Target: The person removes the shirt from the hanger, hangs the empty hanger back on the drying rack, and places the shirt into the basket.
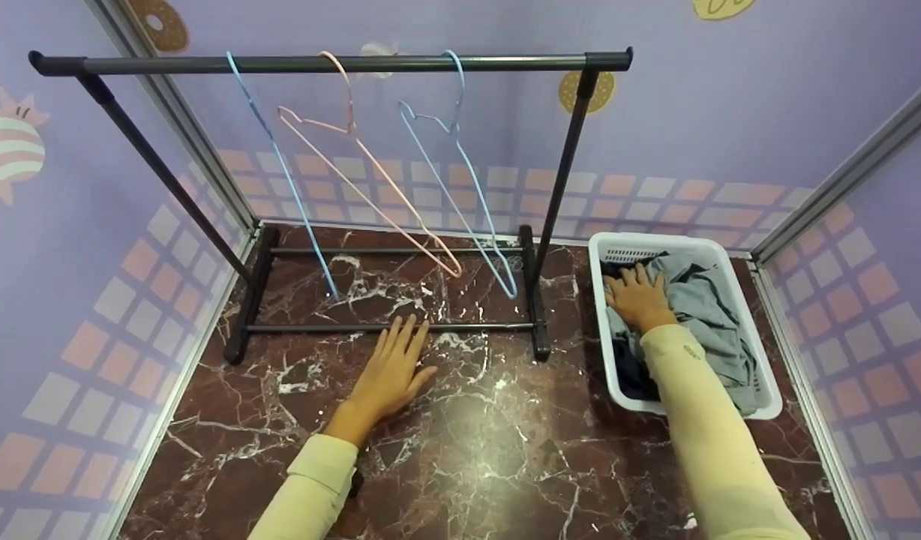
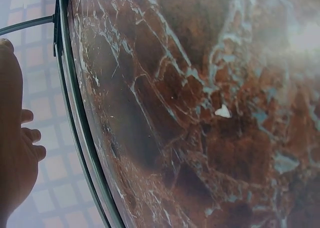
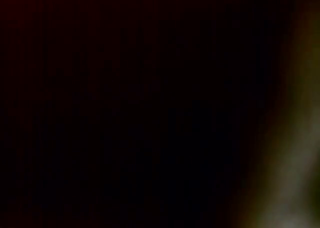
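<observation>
My left hand point(image 1: 391, 375) hovers over the marbled floor in front of the clothes rack, palm down with fingers straight and thumb apart. In the left wrist view, part of this hand point(image 2: 17, 138) shows at the left edge, holding nothing. To the right, my right hand point(image 1: 640, 300) reaches into a white laundry basket point(image 1: 616, 397). Its spread fingers rest on the clothes, at a dark garment point(image 1: 618, 268) beside a grey garment point(image 1: 704, 300). The right wrist view is almost black, with one pale blurred strip at its right edge.
A black clothes rack point(image 1: 355, 65) stands against the back wall. From its top bar hang a blue hanger point(image 1: 284, 169), a pink hanger point(image 1: 385, 172) and another blue hanger point(image 1: 472, 169). Patterned wall panels point(image 1: 880, 247) enclose the floor point(image 1: 460, 450) on three sides.
</observation>
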Tool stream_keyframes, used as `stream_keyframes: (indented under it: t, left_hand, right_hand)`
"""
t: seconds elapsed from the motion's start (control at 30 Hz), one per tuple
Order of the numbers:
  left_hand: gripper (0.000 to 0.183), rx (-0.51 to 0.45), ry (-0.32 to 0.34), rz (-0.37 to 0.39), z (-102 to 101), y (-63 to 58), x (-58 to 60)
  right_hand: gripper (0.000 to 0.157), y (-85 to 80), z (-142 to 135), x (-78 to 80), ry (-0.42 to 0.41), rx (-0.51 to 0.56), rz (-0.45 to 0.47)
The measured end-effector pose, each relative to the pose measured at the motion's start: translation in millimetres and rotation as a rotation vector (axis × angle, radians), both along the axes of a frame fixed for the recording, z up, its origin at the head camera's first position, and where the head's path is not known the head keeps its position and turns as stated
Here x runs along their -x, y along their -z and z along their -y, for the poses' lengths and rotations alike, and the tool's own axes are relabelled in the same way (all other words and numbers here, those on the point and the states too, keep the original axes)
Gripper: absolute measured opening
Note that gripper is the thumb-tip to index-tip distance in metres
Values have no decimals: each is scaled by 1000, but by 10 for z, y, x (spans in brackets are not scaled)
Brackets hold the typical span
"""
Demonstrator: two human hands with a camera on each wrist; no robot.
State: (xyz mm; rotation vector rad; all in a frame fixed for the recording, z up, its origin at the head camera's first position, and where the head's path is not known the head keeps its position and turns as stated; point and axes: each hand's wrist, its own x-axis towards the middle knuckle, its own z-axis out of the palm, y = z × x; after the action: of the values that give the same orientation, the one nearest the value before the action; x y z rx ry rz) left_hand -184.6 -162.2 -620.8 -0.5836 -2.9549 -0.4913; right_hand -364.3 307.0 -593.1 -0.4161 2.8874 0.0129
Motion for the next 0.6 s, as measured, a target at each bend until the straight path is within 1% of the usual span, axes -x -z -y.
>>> stream_keyframes:
  t: [0.1,0.2,0.33,0.43,0.5,0.6]
  left_hand:
    - [77,-4,2,2,11,-15,1]
    - [77,-14,7,-8,9,-57,26]
    - [77,-25,11,-24,16,-144,75]
    - [78,-12,10,-32,34,-219,111]
    - [79,1,8,-46,48,-267,135]
    - [78,3,-3,-80,53,-328,168]
  right_hand:
    - [54,36,-11,9,-7,13,-39]
    - [54,-42,10,9,-8,21,-93]
    - [54,-285,98,-25,10,38,-132]
    - [56,-475,140,-61,19,89,-144]
    - [57,-603,150,-96,11,124,-167]
    - [57,-788,158,-181,1,171,-204]
